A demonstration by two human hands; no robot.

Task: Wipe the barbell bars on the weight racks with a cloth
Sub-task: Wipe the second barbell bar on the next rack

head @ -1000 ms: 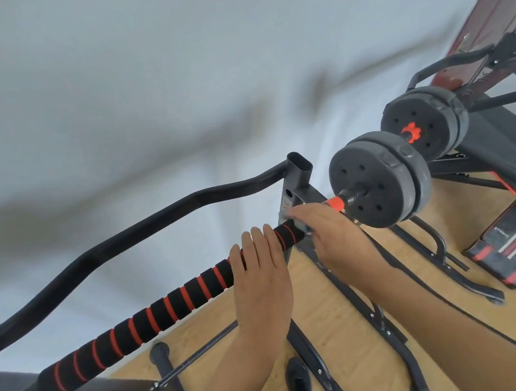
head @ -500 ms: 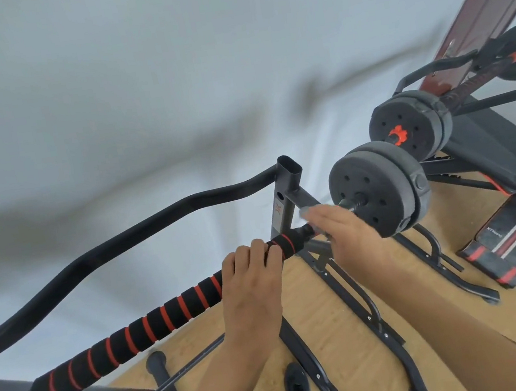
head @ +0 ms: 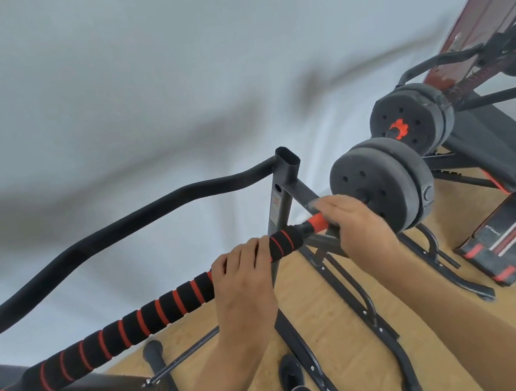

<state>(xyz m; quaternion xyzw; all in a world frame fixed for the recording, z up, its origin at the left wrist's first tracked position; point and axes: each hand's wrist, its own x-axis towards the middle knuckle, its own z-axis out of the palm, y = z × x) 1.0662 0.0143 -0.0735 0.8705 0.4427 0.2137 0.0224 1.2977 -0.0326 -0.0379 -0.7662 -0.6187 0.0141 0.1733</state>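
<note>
Bar (head: 154, 314) lies across the rack (head: 280, 198), foam grip running lower left to upper right, plates (head: 379, 190) on its right end.

Left hand (head: 242, 281): a second ago it lay flat on the foam, fingers straight. Now the fingers (head: 248, 250) are curled over the top of the grip near its right end, a firm hold.

Right hand (head: 358, 224): a second ago it covered the end of the foam, with the orange sleeve (head: 315, 221) showing beyond it. Now the sleeve shows between foam and hand. I have slid outward, and the hand sits just beside the inner plate, wrapped over the bar there.

Cloth: not plainly visible. A grey scrap at my right fingertips might be it or part of the rack; cannot tell.

Reading: left hand has gone from resting to bracing, and the right is working the short stretch by the plates. Looks like the end of one pass along this bar. The long foam run to the left shows no hand on it now.

Second barbell (head: 412, 118) sits on the further rack, well apart, nobody's hand on it. Likely next, once this bar is done.

Risk: the bar could roll in its cradle if the left hold slackens.
</note>
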